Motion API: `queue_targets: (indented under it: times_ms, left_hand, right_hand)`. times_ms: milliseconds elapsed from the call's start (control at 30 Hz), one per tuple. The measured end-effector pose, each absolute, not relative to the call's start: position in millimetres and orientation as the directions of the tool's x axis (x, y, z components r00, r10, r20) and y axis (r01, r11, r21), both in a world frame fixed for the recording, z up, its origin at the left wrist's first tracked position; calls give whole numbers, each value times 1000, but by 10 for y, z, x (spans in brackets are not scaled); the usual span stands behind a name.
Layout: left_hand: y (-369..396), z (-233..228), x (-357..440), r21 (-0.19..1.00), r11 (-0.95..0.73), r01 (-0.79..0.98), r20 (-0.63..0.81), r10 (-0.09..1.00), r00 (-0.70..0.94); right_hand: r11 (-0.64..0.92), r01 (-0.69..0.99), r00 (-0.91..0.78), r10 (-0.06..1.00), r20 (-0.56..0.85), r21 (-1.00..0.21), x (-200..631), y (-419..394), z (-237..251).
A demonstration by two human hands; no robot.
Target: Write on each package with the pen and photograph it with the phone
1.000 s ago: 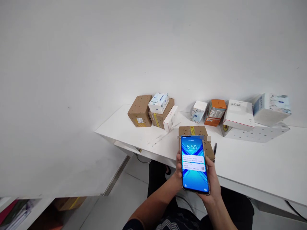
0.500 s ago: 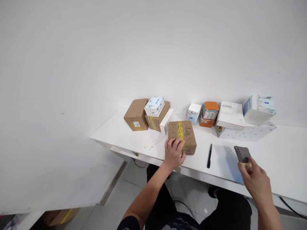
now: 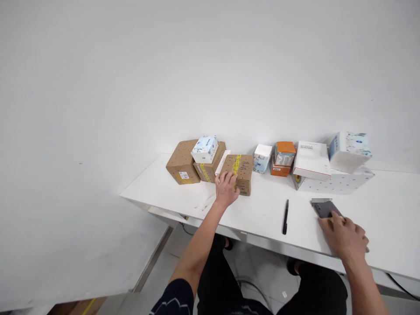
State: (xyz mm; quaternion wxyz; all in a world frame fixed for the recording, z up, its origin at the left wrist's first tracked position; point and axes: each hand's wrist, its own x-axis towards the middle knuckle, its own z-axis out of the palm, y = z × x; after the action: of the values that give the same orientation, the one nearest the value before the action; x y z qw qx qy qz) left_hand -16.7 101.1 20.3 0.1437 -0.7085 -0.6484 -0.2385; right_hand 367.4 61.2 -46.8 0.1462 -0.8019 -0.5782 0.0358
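My left hand (image 3: 227, 189) grips the near left part of a brown cardboard box (image 3: 245, 175) with yellow tape and dark handwriting on top. The box stands on the white table, close beside a thin white box (image 3: 223, 162). On the right, my right hand (image 3: 346, 234) is closed over the near end of a dark grey smartphone (image 3: 328, 209), held low at the tabletop with its camera side up. Whether the phone touches the table I cannot tell. A black pen (image 3: 285, 217) lies on the table between the two hands.
Along the wall stand another taped cardboard box (image 3: 204, 171) topped by a white-blue tissue box (image 3: 205, 149), a larger carton (image 3: 181, 162), a small tissue box (image 3: 261, 158), stacked orange boxes (image 3: 284, 154), a power bank box (image 3: 311, 159) and a tissue pack (image 3: 350, 151) on a speckled box (image 3: 337, 183).
My left hand has pushed the cardboard box back and left toward the thin white box. My right hand has lowered with the phone and turned over it. The pen stays put.
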Motion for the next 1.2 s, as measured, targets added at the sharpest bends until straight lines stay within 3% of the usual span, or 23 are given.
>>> queue_targets:
  times_ms: [200,300,400,500,633,900,967,1100,1200]
  left_hand:
    - [1156,399,-30,78,-30,997,475,880,-10]
    - [1276,555,145,103,-35,994,509,861,-22]
    - [1543,724,424,150,-83,985,528,849,-9]
    - [1942,844,732,154,-102,983,411,911,30]
    - [2411,855,1014,151,28,988,225,972,-62]
    - [2487,1009,1153,210,46,977,270,957,-104]
    - [2341,1217,1136,256,29,966,326,938,-115]
    - [1706,1590,869,559,-194,806,550,815,-185]
    - [1012,1526,437,783,-324,531,502,834,-231]
  right_hand:
    - [29,901,172,893,416,-434,3327,535,-504]
    - [171,766,146,893,427,-620,3051,476,-565]
    - [206,650,178,894,410,-732,2890,437,-633]
    - [203,623,233,874,427,-756,2873,425,-680]
    - [262,610,184,871,455,-748,2904,420,-705]
    - [266,622,180,867,465,-737,2888,411,-734]
    - [257,620,192,867,460,-741,2895,412,-739]
    - [235,614,234,857,459,-753,2905,412,-733]
    - [231,606,253,851,460,-761,2905,411,-728]
